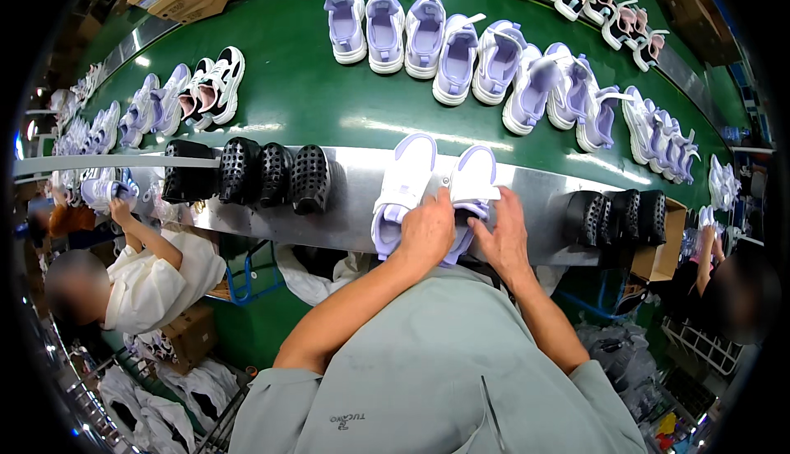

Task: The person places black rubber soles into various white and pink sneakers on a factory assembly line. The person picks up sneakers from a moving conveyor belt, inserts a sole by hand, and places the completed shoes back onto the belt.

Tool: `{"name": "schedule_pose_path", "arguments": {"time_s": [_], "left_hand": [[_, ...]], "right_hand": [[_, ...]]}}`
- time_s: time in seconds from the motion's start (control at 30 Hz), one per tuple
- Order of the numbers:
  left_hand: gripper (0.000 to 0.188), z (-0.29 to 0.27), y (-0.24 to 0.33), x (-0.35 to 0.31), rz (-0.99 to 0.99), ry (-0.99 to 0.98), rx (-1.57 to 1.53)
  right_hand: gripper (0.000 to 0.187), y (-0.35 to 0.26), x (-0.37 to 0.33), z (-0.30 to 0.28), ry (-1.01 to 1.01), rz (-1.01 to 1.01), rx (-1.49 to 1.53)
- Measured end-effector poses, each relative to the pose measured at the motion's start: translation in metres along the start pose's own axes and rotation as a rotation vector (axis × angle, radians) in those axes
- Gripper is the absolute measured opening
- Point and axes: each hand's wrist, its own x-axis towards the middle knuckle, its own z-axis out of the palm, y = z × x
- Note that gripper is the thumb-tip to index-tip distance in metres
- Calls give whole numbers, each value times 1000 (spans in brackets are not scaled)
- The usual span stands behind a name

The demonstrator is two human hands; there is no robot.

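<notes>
A pair of white sneakers with lavender trim stands on the metal ledge in front of me, toes pointing away. My left hand (429,229) is at the inner side of the right-hand sneaker (473,166), fingers curled against its opening. My right hand (504,236) holds the same sneaker from the other side, thumb at the opening and fingertips by the end of its white strap. The left-hand sneaker (411,168) stands beside it, its heel partly behind my left hand. Some of my left fingertips are hidden.
Lavender-and-white sneakers (425,34) line the green conveyor belt (288,84) beyond the metal ledge (354,170). Black perforated shoe lasts (309,181) stand left on the ledge, with more black lasts (625,215) right. A cardboard box (661,248) adjoins these. Co-workers sit at both sides.
</notes>
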Motion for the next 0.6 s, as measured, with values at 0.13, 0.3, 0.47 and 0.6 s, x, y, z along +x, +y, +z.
{"name": "schedule_pose_path", "arguments": {"time_s": [0.13, 0.3, 0.47, 0.6], "left_hand": [[30, -6, 5, -4, -18, -89, -94], [28, 21, -12, -12, -7, 5, -79], [21, 19, -5, -9, -44, 93, -128], [30, -5, 12, -30, -13, 81, -68]], "right_hand": [[31, 12, 10, 1, -79, -122, 141], [26, 33, 2, 7, -16, -424, -27], [40, 21, 11, 26, -43, -635, -341], [60, 2, -2, 10, 45, -482, -204]]}}
